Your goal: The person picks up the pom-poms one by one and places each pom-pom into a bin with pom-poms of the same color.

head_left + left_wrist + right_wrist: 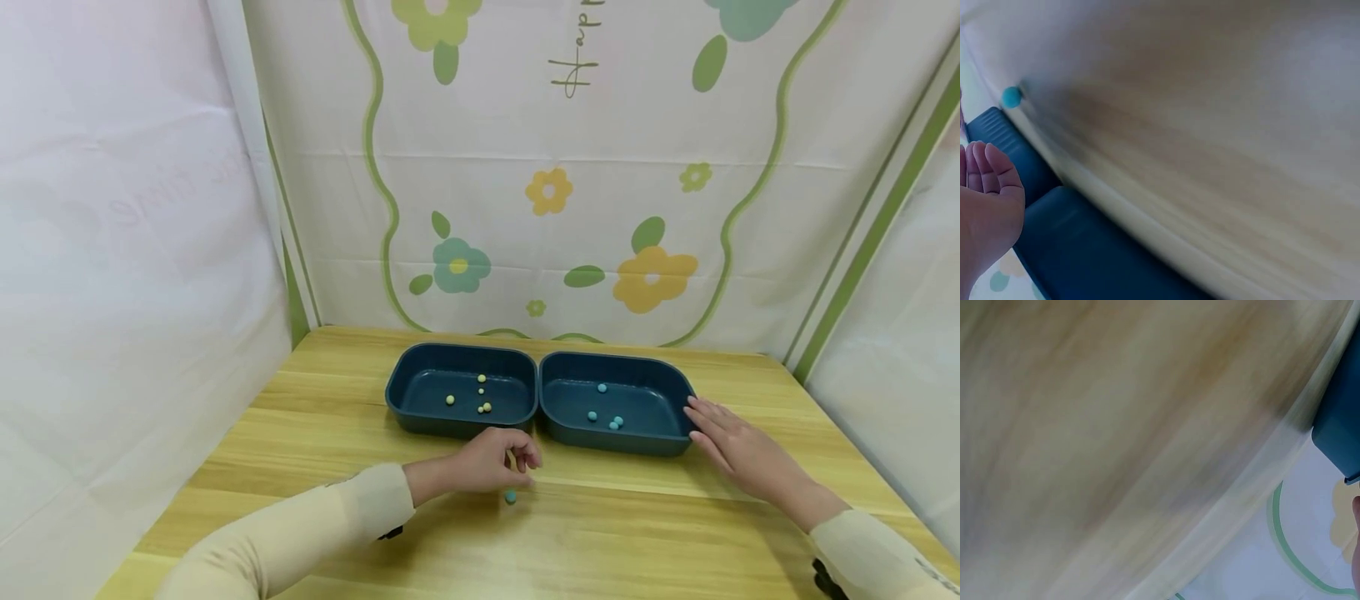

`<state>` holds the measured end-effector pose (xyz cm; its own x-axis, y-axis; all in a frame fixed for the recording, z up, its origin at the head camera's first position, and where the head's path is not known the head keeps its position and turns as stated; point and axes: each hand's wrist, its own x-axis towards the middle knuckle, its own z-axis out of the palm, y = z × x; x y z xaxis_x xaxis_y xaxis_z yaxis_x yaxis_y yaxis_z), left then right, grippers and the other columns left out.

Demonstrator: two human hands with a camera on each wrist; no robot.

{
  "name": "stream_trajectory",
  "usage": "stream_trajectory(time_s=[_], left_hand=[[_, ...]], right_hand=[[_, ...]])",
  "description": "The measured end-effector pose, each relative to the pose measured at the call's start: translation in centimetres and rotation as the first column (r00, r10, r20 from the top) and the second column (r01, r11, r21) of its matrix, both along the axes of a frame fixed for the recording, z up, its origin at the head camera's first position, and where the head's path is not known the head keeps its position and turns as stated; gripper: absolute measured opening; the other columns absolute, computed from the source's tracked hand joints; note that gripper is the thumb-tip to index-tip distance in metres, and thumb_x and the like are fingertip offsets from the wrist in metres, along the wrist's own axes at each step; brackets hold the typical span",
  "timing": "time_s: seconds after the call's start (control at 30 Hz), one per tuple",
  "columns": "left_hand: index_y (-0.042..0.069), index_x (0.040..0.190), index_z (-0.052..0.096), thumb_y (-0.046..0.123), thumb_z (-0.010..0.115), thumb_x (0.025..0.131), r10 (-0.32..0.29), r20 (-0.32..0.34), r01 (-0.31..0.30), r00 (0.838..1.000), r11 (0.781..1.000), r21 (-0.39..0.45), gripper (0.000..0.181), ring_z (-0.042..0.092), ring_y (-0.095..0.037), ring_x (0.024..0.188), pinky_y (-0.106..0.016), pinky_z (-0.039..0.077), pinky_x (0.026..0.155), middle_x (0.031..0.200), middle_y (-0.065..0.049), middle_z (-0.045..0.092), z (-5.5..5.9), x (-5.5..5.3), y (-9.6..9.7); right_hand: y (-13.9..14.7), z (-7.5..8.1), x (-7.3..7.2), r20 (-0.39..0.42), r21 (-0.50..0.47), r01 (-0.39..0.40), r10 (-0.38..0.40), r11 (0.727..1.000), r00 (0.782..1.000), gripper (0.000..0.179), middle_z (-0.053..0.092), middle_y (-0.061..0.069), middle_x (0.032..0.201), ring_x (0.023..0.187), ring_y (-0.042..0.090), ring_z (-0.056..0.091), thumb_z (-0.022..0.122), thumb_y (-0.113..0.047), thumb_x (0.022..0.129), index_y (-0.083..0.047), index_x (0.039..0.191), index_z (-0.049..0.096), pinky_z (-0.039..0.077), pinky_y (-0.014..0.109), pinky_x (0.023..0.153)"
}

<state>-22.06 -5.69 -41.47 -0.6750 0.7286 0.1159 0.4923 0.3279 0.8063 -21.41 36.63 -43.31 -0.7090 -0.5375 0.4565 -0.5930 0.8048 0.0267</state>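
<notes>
A small blue-green ball lies on the wooden table, just on the near side of my left hand. The fingers of that hand bend loosely, and I see nothing between them. In the left wrist view the same ball stands apart from the left hand. At the right end of the right dark blue tray, my right hand rests nearly straight fingers on the rim. Several blue balls lie in this tray. The left dark blue tray contains several pale yellow balls.
Both trays stand side by side near the back of the wooden table. A flower-printed cloth hangs behind it, with white cloth walls at left and right.
</notes>
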Motion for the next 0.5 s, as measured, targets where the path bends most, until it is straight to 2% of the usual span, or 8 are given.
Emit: stream_trajectory(time_s=[0.27,0.5], left_hand=[[0.005,0.098,0.068,0.006,0.08,0.081,-0.076,0.0,0.076,0.997,0.996,-0.046,0.021,0.058,-0.004,0.076,-0.018,0.052,0.072,0.089,-0.003,0.066,-1.1,-0.1,-1.1],[0.009,0.098,0.068,0.006,0.08,0.08,-0.093,0.015,0.094,0.996,0.991,-0.093,0.022,0.058,-0.003,0.076,-0.018,0.052,0.072,0.088,0.004,0.066,-1.7,0.0,-1.6]], right_hand=[[0.1,0.0,-0.1,-0.015,-0.003,-0.002,0.002,1.0,1.0,0.04,0.052,0.023,0.136,0.124,0.041,0.049,0.061,-0.018,0.097,0.005,0.129,0.058,0.007,0.015,0.113],[0.0,0.0,0.0,-0.005,-0.001,-0.004,0.004,1.0,1.0,0.04,0.052,0.024,0.136,0.123,0.042,0.049,0.06,-0.018,0.098,0.005,0.13,0.058,0.009,0.019,0.114]])
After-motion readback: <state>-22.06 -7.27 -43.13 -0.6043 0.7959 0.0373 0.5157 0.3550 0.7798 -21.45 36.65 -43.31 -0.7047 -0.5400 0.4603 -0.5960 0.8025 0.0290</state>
